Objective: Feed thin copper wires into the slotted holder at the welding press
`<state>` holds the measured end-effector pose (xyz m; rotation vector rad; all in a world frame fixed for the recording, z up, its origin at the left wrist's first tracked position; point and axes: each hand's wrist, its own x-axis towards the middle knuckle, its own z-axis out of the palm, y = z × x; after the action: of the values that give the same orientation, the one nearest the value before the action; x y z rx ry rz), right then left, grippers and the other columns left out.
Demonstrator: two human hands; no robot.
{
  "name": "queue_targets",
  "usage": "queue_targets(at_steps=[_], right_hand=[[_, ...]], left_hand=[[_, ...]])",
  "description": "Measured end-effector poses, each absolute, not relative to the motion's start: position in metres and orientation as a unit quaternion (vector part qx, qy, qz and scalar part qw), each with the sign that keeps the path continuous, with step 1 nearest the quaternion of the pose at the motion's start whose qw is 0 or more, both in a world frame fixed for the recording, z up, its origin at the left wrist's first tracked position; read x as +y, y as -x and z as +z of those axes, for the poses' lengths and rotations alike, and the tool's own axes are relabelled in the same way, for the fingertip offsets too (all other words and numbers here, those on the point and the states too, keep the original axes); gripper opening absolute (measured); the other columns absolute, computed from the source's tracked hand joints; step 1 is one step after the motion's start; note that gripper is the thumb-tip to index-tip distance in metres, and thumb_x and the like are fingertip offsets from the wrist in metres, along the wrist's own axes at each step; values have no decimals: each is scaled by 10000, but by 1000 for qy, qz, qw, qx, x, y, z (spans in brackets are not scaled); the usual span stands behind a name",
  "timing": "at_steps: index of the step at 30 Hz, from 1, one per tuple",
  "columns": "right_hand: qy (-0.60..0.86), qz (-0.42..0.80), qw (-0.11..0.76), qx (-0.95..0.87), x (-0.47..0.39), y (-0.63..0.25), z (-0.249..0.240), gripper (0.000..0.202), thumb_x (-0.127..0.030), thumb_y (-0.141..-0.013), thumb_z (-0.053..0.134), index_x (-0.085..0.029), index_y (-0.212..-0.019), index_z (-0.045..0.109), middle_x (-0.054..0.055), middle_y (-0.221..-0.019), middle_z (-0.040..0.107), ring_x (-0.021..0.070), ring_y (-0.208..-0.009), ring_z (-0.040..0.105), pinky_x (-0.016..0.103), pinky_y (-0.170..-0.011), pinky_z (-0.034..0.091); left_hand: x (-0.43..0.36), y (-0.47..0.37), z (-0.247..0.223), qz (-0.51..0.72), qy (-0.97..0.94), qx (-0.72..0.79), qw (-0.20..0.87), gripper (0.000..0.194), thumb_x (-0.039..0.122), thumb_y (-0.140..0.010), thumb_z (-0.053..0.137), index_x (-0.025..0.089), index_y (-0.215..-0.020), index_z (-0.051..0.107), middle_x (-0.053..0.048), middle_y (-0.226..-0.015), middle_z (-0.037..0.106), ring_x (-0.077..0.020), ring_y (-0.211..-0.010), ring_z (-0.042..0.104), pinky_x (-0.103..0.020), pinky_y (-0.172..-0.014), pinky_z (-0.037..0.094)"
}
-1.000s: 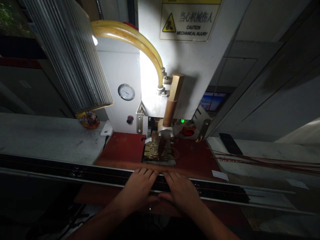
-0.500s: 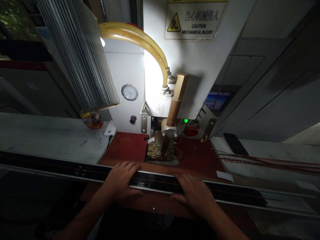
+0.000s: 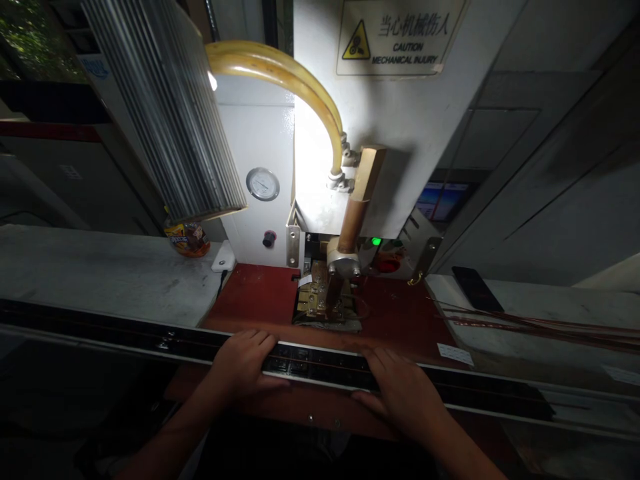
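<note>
A long dark strip with pale edges [image 3: 320, 365] runs across the view in front of the machine. Left of its middle, my left hand [image 3: 244, 363] grips it, fingers over the far edge and thumb along the near edge. My right hand [image 3: 400, 390] holds it in the same way further right. Between the hands, shiny dark segments and a thin reddish line show on the strip. Just beyond it sits a brass fixture [image 3: 317, 300] under a copper-coloured rod [image 3: 351, 227] of the welding-like machine head. The fixture and the strip are apart.
Yellow hoses [image 3: 280, 67] curve to the white machine housing [image 3: 400, 120]. A ribbed metal lamp [image 3: 170, 113] hangs at upper left. A bottle [image 3: 187, 239] stands on the left worktop. On the right lie a phone [image 3: 477, 289], thin copper rods [image 3: 540, 327] and a paper label [image 3: 455, 354].
The strip has shifted slightly to the right, with both hands still gripping it. The whole view has also moved a little.
</note>
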<state>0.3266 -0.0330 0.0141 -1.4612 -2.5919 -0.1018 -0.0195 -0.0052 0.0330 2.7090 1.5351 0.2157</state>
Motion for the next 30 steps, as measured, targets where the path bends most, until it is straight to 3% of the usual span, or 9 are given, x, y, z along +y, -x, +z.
queue_targets(at_steps=[7,24,30], right_hand=[[502,-13,63,-863,-32,-324,25,604,-538,-771,823,-140,-1190,649,145,-1096,729,316,-963,703,424,-824,547],[483,48,56,-872,-29,-271,49,544,-544,-785,813,-189,-1156,633,117,-1116,722,303,-990,688,400,-821,530],[482,27,52,-874,-28,-275,38,732,-569,-720,863,-147,-1259,602,152,-1155,717,329,-1010,686,434,-844,533]], left_hand=[[-4,18,33,81,-871,484,10,727,840,-782,580,172,-1055,678,-92,-949,734,-305,-877,697,-416,-786,504],[-14,-29,41,68,-862,500,48,628,799,-789,622,192,-949,645,-98,-957,733,-313,-915,692,-416,-825,506],[-14,-45,38,60,-870,486,59,644,792,-781,635,182,-988,640,-102,-980,723,-321,-933,688,-431,-835,513]])
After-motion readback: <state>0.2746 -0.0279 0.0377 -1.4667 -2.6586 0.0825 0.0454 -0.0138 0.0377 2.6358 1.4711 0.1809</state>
